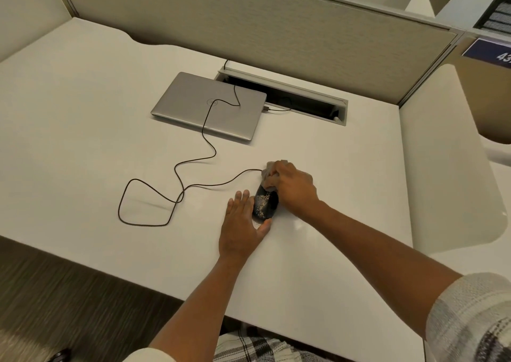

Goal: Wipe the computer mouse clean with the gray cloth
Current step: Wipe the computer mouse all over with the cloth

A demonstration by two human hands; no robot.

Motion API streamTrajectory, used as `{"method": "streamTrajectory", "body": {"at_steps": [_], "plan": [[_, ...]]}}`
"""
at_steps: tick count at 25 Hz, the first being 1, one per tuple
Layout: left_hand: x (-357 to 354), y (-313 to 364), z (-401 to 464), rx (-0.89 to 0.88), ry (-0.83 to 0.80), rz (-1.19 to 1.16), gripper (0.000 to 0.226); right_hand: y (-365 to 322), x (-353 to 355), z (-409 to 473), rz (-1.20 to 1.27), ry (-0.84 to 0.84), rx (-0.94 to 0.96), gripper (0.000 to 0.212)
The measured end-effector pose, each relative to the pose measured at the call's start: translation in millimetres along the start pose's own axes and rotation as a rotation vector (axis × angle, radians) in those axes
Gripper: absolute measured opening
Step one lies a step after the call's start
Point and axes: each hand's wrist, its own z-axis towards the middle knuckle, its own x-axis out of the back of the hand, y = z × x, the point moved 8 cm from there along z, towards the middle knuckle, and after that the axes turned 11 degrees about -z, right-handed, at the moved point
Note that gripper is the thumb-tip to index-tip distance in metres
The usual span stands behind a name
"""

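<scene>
Head view: mouse (266,204) between hands; right fingers (276,172) bunch gray cloth (269,180) atop.

Soft, even overhead light fell on the desk (83,113), with faint shadows and a small glare patch near its right edge. Wide-angle distortion bent the edges; the floor (55,292) was motion-blurred.

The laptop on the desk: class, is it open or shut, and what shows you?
Shut. The laptop lies flat on the desk with its silver lid down, logo facing up, and the mouse cable draped across it.
</scene>
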Motion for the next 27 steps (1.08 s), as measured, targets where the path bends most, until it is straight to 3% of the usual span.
{"method": "streamTrajectory", "body": {"at_steps": [3, 5, 11, 16, 19, 22, 24, 27], "plan": [[-1, -1, 1, -0.001, -0.003, -0.005, 0.077, -2, 5, -18, 0.041, 0.104, 0.068, 0.016], [-1, 0, 1, -0.009, -0.001, 0.000, 0.077, 1, 3, -26, 0.045, 0.079, 0.124, 0.020], [-1, 2, 0, -0.017, 0.001, 0.021, 0.075, 31, -4, -18, 0.176, 0.040, -0.178, 0.021], [-1, 1, 0, -0.016, -0.002, 0.020, 0.077, 1, -8, -36, 0.131, 0.105, -0.116, 0.018], [-1, 1, 0, -0.019, -0.004, 0.011, 0.077, -6, 7, -47, 0.357, 0.168, -0.064, 0.015], [0, 1, 1, -0.022, 0.001, 0.020, 0.076, 17, 17, -42, 0.548, 0.236, -0.209, 0.019], [0, 0, 1, -0.020, 0.003, 0.016, 0.075, 25, 12, -35, 0.531, 0.157, -0.261, 0.021], [-1, 0, 0, -0.019, 0.002, 0.008, 0.076, 14, -16, -30, 0.293, -0.113, -0.153, 0.032]]}}
